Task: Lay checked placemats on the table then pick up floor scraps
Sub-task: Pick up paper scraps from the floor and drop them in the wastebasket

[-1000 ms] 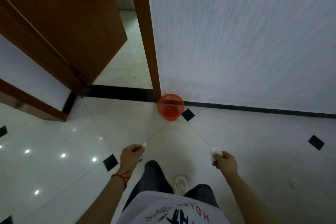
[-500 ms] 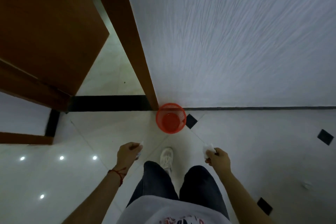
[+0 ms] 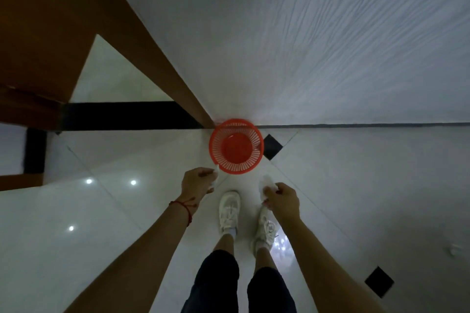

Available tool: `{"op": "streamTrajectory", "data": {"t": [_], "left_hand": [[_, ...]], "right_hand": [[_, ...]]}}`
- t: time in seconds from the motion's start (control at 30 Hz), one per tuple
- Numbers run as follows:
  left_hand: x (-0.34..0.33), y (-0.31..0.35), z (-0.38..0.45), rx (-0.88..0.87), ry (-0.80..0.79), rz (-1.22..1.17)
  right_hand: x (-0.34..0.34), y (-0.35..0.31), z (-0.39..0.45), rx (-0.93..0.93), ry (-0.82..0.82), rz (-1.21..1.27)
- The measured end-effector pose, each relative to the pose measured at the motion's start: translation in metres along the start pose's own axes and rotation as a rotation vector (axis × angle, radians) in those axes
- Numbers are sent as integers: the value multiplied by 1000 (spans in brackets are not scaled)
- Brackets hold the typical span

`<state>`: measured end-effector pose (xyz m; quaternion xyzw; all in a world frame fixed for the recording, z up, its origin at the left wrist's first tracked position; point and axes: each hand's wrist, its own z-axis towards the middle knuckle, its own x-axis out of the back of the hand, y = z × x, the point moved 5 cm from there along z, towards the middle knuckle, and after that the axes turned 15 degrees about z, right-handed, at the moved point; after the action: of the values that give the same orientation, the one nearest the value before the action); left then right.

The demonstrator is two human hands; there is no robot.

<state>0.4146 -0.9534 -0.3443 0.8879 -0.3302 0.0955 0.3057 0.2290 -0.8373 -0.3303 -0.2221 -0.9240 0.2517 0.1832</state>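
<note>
Red basket (image 3: 230, 168) beside, perhaps touching, wall (image 3: 330, 46).

- You have no readable text, label, brand, number or sign anywhere in this view.
</note>
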Motion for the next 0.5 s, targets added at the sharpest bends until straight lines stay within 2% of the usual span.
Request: {"op": "streamTrajectory", "data": {"t": [0.13, 0.33, 0.5], "left_hand": [[-25, -17, 45, 84, -10, -56], [-45, -15, 95, 177, 20, -175], [-53, 0, 115, 211, -18, -196]], "right_hand": [[-33, 14, 50, -46, -38, -31], [-54, 22, 113, -96, 1, 44], [-74, 5, 138, -146, -161, 215]]}}
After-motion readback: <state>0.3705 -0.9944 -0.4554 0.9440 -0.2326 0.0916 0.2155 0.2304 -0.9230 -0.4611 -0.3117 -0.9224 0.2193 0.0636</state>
